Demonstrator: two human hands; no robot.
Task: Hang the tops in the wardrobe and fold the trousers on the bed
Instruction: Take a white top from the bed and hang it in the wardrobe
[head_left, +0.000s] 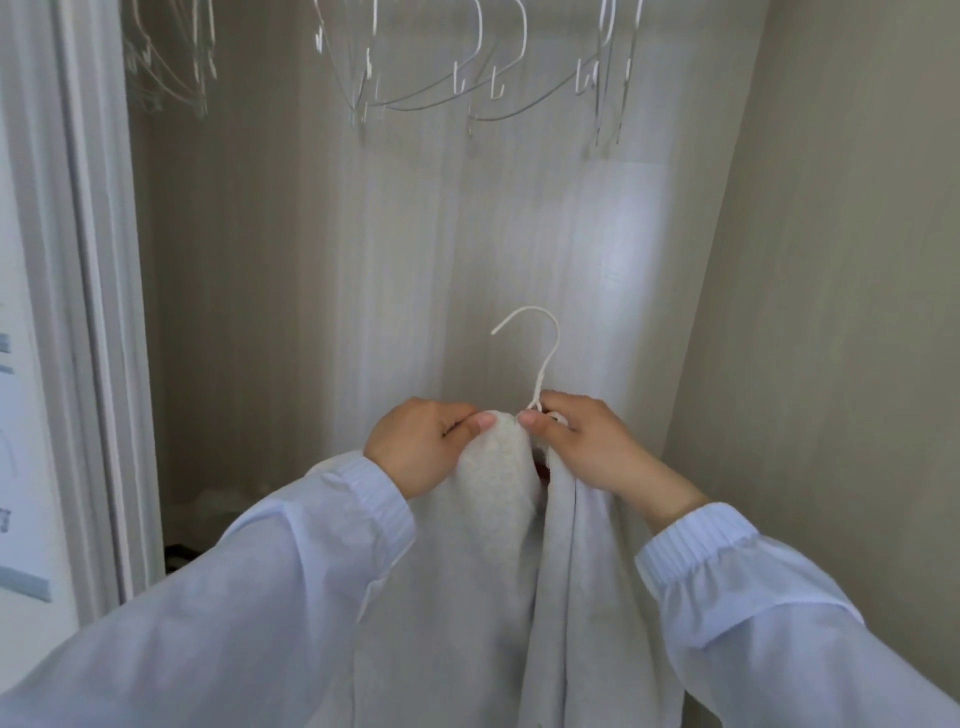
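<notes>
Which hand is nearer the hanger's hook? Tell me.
Right. The right hand pinches the garment at the base of the hanger hook; the left hand grips the fleecy collar slightly farther left.

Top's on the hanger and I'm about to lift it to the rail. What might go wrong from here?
1. Both hands pinch the white top at the collar; the left hand holds fabric only, so that shoulder may slip off the hanger during the lift.
2. Empty hangers crowd the rail above; the hook could snag one.
3. The right hand grips at the hook's base, so the hanger may twist.
</notes>
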